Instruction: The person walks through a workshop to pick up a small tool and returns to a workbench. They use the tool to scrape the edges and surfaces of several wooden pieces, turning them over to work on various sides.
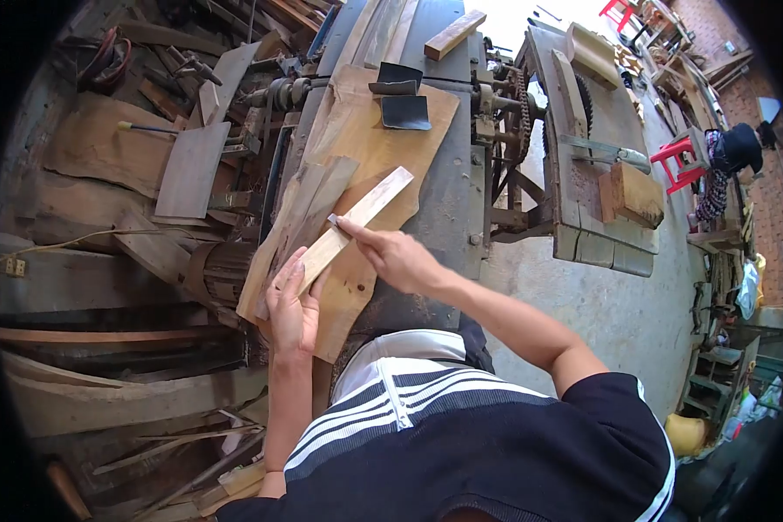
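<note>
My left hand (pixel 294 304) grips the lower end of a pale, squared wooden block (pixel 365 211), which slants up to the right over the boards. My right hand (pixel 400 258) is closed, its fingertips pressing a small light-edged piece, apparently sandpaper (pixel 332 219), against the block's edge near the middle. Most of that piece is hidden under the fingers. Beneath lies a wide brown plank (pixel 431 113) with a wavy edge, and a rough greyish board (pixel 309 204) rests along its left side. Two dark sandpaper sheets (pixel 405 112) lie on the plank beyond the block.
A short wooden block (pixel 454 35) sits at the far end of the grey machine table (pixel 448 157). On the right, another bench (pixel 596 113) carries a thick wood chunk (pixel 637 193). Red stools (pixel 675 163) and a person (pixel 724 165) are farther right. Scrap boards crowd the left.
</note>
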Available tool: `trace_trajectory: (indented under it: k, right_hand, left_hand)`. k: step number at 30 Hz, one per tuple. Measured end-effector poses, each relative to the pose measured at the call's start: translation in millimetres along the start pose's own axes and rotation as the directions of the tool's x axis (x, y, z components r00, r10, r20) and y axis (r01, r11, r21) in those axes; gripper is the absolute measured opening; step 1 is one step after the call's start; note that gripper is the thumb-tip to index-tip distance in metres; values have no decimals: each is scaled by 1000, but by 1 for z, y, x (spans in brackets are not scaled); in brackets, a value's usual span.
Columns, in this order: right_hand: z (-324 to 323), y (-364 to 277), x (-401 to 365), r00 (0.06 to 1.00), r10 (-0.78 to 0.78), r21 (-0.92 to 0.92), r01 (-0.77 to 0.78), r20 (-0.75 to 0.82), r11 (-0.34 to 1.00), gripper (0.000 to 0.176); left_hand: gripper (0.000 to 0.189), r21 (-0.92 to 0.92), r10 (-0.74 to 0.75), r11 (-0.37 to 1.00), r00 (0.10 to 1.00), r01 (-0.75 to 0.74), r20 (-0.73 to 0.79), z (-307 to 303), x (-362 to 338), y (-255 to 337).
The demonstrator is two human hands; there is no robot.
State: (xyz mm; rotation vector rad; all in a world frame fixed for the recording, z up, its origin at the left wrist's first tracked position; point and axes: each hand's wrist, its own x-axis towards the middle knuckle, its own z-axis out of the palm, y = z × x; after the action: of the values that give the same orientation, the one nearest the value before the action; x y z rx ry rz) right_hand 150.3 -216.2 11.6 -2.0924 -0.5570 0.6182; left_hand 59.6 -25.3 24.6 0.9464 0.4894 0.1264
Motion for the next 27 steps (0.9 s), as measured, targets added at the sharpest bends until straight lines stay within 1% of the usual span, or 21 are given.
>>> trace_trajectory:
  k: [1,2,3,4,6,8,9,10,11,12,14,15,16,17,18,20,21,22,24,25,27]
  right_hand:
    - [-5,11,4,999,32,16,-31,-24,999,58]
    - [-21,24,13,992,118,100,-114,-39,989,59]
    - [-20,66,31,976,57,290,6,-209,957,56]
    - [-31,92,46,948,111,178,-59,-297,982,53]
    - [-45,102,51,931,206,133,-173,-301,976,51]
    - [-23,91,41,949,163,166,-121,-271,979,51]
    - [-14,56,23,967,103,132,-74,-234,988,52]
    - [-5,27,9,986,96,114,-80,-137,990,56]
    - [18,27,2,972,-127,42,138,-196,990,56]
    - [23,19,-2,983,-138,10,140,-125,990,55]
    - [9,33,5,986,-44,13,47,-161,999,55]
    - [0,63,23,972,-18,37,28,-233,999,55]
    - [-8,96,39,929,-53,110,100,-366,989,54]
    - [-25,109,50,931,108,59,-93,-348,994,52]
    - [-38,104,53,922,215,1,-226,-323,974,49]
    - [-31,86,47,952,210,68,-199,-225,978,50]
    - [-17,67,35,968,86,30,-81,-236,996,50]
    - [-1,46,21,970,-38,-6,38,-239,999,52]
    - [3,7,0,993,-98,-117,89,-70,989,52]
    - [-3,8,1,993,-102,-174,90,-62,981,53]
    - [-19,39,22,992,-49,-168,30,-112,985,50]
  left_hand:
    - [37,-4,-1,1000,1000,1,5,0,-2,0]
    - [37,-10,1,1000,1000,-1,8,-1,-4,-1]
    - [37,-10,3,1000,1000,-3,8,-1,-4,-2]
    - [36,3,7,1000,1000,-7,-2,-1,-4,-3]
    - [36,21,15,1000,1000,-15,-4,-1,-4,-1]
    - [36,14,21,1000,1000,-21,-20,3,-3,-1]
    - [36,7,22,1000,1000,-22,-21,2,-2,-2]
    - [35,-8,14,1000,1000,-14,-14,-1,-1,-2]
    - [34,-17,6,1000,1000,-6,-7,-4,1,-1]
    - [34,-12,2,1000,1000,-2,-12,-5,0,-1]
    - [34,-42,-42,998,998,40,-40,-7,-3,-4]
    - [34,-38,-44,998,998,43,-37,-7,-4,-5]
    - [34,-34,-42,999,999,41,-35,-7,-5,-6]
    - [34,-30,-40,999,999,39,-35,-7,-7,-6]
    - [34,-29,-38,999,999,37,-35,-6,-8,-5]
    - [33,82,-5,997,1000,3,21,-1,-8,-1]
    - [33,76,-6,997,1000,4,21,2,-7,0]
    - [34,120,6,993,999,-10,31,3,-6,1]
    - [34,174,17,984,999,-24,39,4,-4,5]
    - [33,164,16,986,999,-21,34,4,-5,5]
    - [31,152,10,988,999,-15,34,2,-4,2]
